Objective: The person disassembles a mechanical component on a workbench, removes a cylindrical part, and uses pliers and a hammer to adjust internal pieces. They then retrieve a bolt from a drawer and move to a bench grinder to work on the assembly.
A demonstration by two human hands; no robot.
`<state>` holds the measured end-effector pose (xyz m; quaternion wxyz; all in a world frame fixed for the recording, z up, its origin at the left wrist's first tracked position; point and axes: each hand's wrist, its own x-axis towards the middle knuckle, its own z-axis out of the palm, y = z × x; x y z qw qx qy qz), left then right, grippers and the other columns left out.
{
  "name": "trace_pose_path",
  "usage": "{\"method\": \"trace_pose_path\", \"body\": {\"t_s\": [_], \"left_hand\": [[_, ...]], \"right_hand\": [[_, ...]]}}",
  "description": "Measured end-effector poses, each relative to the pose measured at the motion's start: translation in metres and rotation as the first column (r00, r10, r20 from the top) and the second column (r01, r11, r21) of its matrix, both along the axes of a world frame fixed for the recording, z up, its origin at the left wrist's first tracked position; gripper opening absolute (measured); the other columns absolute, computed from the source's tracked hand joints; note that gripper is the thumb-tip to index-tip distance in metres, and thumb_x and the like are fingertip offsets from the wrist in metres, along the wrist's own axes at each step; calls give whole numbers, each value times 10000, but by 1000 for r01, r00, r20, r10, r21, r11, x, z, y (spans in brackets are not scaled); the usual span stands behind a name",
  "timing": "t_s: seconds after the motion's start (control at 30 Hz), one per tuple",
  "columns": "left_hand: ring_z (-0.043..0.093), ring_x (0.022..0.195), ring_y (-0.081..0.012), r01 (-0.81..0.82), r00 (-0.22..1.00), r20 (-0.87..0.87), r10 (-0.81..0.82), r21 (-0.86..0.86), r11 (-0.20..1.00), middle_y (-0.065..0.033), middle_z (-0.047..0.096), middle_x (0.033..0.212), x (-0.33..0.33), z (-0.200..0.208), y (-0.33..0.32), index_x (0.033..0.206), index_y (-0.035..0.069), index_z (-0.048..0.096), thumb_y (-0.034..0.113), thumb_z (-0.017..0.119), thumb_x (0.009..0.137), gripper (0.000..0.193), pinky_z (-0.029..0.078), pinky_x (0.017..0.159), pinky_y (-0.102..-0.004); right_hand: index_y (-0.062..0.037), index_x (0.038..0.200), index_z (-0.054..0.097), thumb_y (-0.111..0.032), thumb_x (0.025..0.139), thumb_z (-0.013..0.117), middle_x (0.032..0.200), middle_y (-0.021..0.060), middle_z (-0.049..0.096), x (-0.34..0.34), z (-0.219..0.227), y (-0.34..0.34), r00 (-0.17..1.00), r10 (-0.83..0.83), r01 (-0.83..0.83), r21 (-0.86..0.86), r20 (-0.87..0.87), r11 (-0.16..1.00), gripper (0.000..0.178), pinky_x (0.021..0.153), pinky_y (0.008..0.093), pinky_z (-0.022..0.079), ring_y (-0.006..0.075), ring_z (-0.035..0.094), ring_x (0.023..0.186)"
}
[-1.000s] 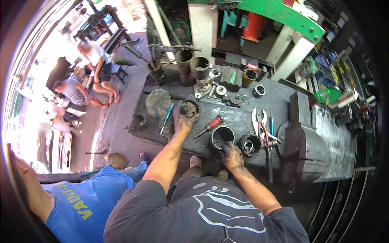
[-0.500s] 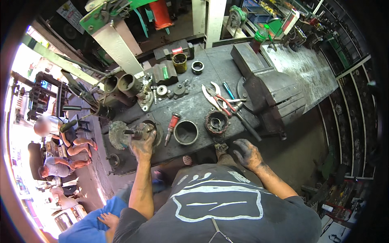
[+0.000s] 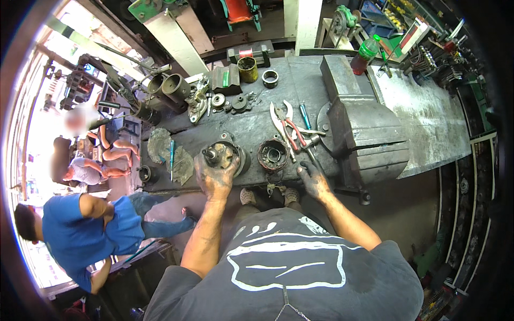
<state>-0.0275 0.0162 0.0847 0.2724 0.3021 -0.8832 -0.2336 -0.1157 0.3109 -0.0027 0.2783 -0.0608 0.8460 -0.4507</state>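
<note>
My left hand (image 3: 215,182) is closed around a greasy metal housing (image 3: 229,150) with a short shaft (image 3: 211,155) sticking up from it. The housing is over the open metal cylinder (image 3: 245,162), whose rim shows at its right; whether the two touch I cannot tell. My right hand (image 3: 317,184) has blackened fingers, spread apart beside the dark hammer handle (image 3: 310,157). Between my hands sits a round coil-wound part (image 3: 272,155). Red-handled pliers (image 3: 295,131) and a blue screwdriver (image 3: 304,115) lie beyond the right hand.
A big bench vise (image 3: 369,128) stands at the right. At the left are a dirty rag (image 3: 182,165), a thin blue screwdriver (image 3: 172,155) and upright cylinders (image 3: 175,88). A yellow can (image 3: 248,69) and metal ring (image 3: 270,78) stand farther back. A person in blue (image 3: 91,224) is at left.
My left hand has carried the housing rightward to the cylinder, uncovering the thin blue screwdriver. My right hand has moved in to the hammer handle. The red-handled tool beside the cylinder is out of sight.
</note>
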Motion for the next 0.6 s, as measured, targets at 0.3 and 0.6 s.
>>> {"method": "trace_pose_path", "body": {"t_s": [0.3, 0.6], "left_hand": [[592, 1133, -398, -74, 997, -17, 75, 79, 994, -196, 609, 1174, -26, -30, 13, 1253, -26, 600, 380, 1004, 637, 841, 483, 1013, -513], [354, 1496, -445, 109, 994, -35, -105, 122, 987, -266, 339, 1590, 20, -30, -17, 1600, 1, 300, 483, 942, 752, 1168, 326, 1255, -537]], "right_hand": [[-11, 1544, 507, -547, 1105, 502, 1295, 232, 702, -6, -16, -29, 932, 16, 59, -198, 361, 978, 693, 767, 393, 606, 235, 737, 873], [108, 1336, 648, -645, 951, 627, 1284, 354, 690, -32, -42, -71, 949, -66, 63, 21, 309, 998, 846, 1056, 487, 514, 448, 681, 1238]]}}
